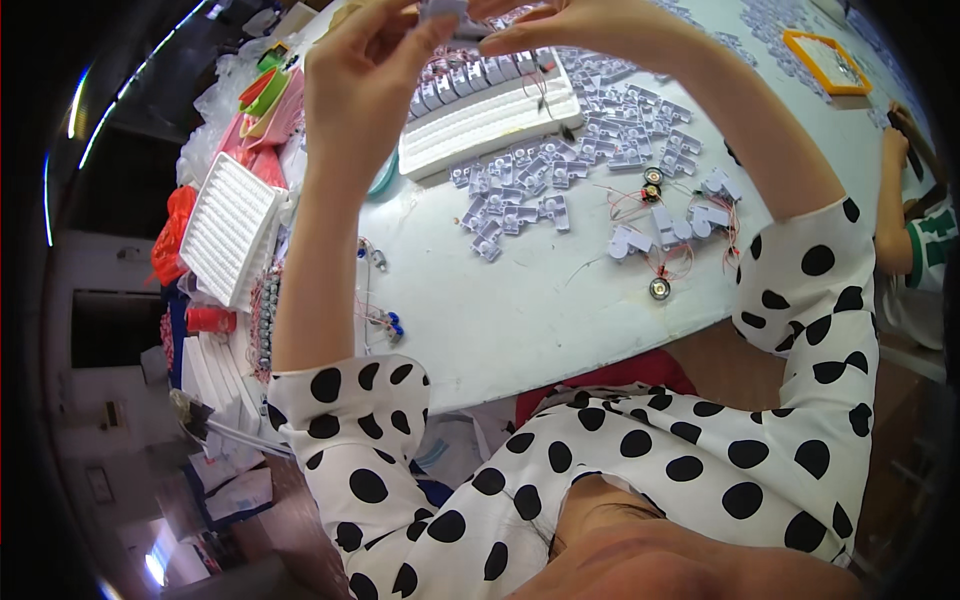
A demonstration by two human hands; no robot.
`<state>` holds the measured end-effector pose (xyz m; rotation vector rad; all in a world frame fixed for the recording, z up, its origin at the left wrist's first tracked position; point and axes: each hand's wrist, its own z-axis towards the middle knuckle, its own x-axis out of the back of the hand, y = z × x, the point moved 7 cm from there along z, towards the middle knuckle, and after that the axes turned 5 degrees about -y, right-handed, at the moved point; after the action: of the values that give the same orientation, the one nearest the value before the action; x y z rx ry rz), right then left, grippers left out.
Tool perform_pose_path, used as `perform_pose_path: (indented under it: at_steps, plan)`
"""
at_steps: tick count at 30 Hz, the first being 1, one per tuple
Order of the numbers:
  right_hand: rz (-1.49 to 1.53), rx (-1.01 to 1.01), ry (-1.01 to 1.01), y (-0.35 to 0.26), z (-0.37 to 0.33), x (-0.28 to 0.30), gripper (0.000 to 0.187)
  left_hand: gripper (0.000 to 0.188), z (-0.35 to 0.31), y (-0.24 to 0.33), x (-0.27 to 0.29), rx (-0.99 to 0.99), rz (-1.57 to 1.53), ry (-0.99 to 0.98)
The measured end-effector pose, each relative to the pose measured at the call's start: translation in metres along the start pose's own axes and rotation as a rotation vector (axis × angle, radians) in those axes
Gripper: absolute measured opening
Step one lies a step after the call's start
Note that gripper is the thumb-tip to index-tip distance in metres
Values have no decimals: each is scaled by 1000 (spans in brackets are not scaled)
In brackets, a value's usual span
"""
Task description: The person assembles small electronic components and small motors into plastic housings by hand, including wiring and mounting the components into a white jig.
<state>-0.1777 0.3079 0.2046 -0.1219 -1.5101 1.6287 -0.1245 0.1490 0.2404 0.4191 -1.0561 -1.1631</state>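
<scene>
Pinching a small pale-grey plastic part [443,9] between fingers of the left hand [362,72], at the view's top edge; cannot tell finger state of the right hand [556,24], cropped there; could drop it among loose grey angular plastic housings [512,218] through slack pinching.

left hand [362,62]: holds grey piece [443,9] | right hand [556,24]: near

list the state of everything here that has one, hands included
left hand: fingers closed on small grey part
right hand: raised, grip cut off by upper edge
long white tray: partly filled with grey parts
grey plastic pieces: scattered
round speaker-like piece: wired, lying loose
ridged white tray: tilted
</scene>
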Motion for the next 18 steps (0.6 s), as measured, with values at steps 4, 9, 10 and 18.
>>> perform_pose_path:
  at_steps: [4, 9, 10, 18]
  plan:
    - [-162, -162, -95, 45, 20, 29, 90, 28, 35, -10, 26, -61, 246, 65]
    - [-361, -212, -63, 157, 78, -6, 87, 29, 55, -32, 63, -99, 476, 108]
    - [-358, -206, -71, 163, 88, -17, 87, 29, 59, -38, 70, -103, 457, 123]
    - [-119, -185, -101, 205, 183, -95, 53, 31, 59, -87, 113, -93, 539, 163]
